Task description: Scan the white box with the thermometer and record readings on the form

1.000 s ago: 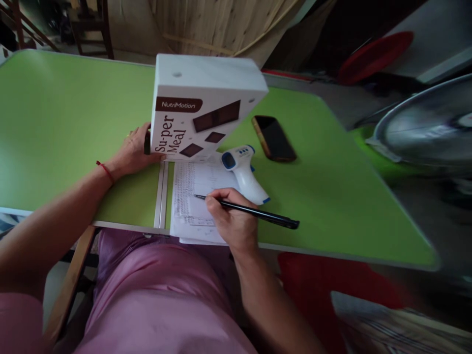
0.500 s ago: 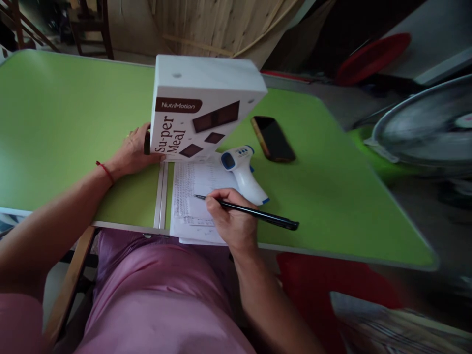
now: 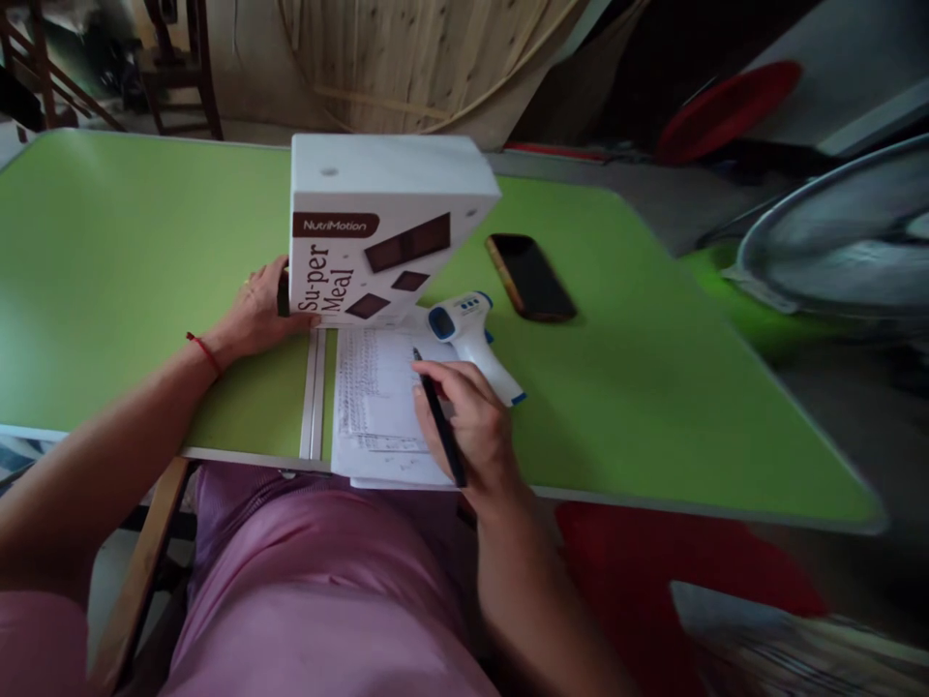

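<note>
In the head view, the clearest change is in the pen. Half a second ago it lay slantwise, tip to the left and tail sticking out to the right past the knuckles; now it is swung round so that the tip points away from the person, toward the box, and the tail end comes back toward the wrist. The right hand has turned with it, its grip pinching the pen between thumb and fingers over the papers.

The tip has left the densely written left part of the sheet and sits over the barer part, near the head of the white and blue thermometer. Whether it touches the paper cannot be told. For the writing work, this looks like a pause or a shift of place rather than a stroke, though that is a judgement.

The left hand stays at the box's lower left corner, thumb in front; its other fingers are partly hidden, so how firmly that grip closes cannot be told. The box stands at the far end of the papers on the green tabletop. The phone lies beyond the thermometer, to its right, unmoved.
</note>
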`<state>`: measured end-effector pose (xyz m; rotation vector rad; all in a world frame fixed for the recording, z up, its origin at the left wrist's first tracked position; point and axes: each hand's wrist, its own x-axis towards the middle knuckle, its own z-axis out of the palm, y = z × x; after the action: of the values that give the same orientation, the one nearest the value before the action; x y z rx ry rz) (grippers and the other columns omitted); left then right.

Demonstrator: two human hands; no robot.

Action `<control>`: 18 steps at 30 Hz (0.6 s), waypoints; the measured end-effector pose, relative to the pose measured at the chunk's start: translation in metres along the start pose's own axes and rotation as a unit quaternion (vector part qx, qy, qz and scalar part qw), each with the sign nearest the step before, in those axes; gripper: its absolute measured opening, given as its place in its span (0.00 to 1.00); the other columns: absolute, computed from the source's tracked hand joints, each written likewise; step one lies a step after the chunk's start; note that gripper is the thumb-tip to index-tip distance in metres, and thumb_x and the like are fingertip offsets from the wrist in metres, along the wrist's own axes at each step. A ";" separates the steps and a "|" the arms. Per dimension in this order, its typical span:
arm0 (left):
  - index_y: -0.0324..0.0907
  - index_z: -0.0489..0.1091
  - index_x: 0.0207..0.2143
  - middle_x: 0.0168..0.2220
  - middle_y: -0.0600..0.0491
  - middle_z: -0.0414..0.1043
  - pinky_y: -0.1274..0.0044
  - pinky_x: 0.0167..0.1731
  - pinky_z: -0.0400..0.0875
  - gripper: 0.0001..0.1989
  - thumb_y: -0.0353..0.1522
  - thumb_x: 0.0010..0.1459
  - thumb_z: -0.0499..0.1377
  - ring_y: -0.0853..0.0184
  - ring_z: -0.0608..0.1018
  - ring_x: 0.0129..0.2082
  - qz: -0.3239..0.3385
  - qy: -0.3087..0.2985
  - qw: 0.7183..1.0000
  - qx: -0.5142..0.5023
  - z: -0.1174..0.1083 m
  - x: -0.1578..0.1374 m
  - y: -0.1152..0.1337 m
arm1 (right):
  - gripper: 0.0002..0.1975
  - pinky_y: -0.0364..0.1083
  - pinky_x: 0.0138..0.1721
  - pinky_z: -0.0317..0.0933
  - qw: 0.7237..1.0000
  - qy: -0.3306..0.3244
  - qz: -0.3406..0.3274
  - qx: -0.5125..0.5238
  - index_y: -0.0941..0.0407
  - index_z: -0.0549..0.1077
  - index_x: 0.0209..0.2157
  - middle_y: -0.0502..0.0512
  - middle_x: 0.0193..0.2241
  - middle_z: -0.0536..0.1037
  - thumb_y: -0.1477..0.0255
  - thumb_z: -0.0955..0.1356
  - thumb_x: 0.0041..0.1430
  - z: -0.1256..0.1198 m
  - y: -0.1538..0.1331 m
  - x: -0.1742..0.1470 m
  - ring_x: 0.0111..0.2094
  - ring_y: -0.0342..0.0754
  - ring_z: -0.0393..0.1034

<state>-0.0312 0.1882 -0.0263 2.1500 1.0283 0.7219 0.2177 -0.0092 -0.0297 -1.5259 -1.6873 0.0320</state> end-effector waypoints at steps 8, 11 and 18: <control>0.42 0.61 0.60 0.58 0.38 0.71 0.52 0.56 0.75 0.42 0.50 0.50 0.74 0.45 0.75 0.60 0.006 0.014 0.988 -0.151 0.003 0.003 0.016 | 0.20 0.52 0.43 0.74 0.992 -0.083 -0.019 -0.091 0.56 0.82 0.50 0.61 0.38 0.81 0.77 0.59 0.70 -0.007 0.013 0.003 0.39 0.53 0.79; 0.41 0.61 0.59 0.57 0.38 0.72 0.55 0.54 0.78 0.45 0.49 0.48 0.76 0.46 0.76 0.60 0.014 0.017 0.968 -0.250 0.010 0.009 0.021 | 0.16 0.48 0.36 0.71 0.993 -0.082 0.017 -0.081 0.58 0.81 0.48 0.57 0.30 0.81 0.66 0.65 0.70 -0.007 0.002 0.000 0.30 0.50 0.77; 0.41 0.64 0.55 0.55 0.40 0.75 0.56 0.54 0.77 0.44 0.48 0.42 0.79 0.48 0.78 0.57 -0.021 0.032 0.963 -0.268 0.013 0.008 0.017 | 0.12 0.47 0.31 0.64 0.986 -0.079 0.074 -0.126 0.54 0.81 0.40 0.54 0.25 0.81 0.69 0.66 0.60 0.001 -0.001 0.004 0.27 0.51 0.74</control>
<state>-0.0101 0.1825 -0.0201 1.6416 0.7919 0.9320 0.2165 -0.0057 -0.0277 -1.8786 -1.7492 0.0174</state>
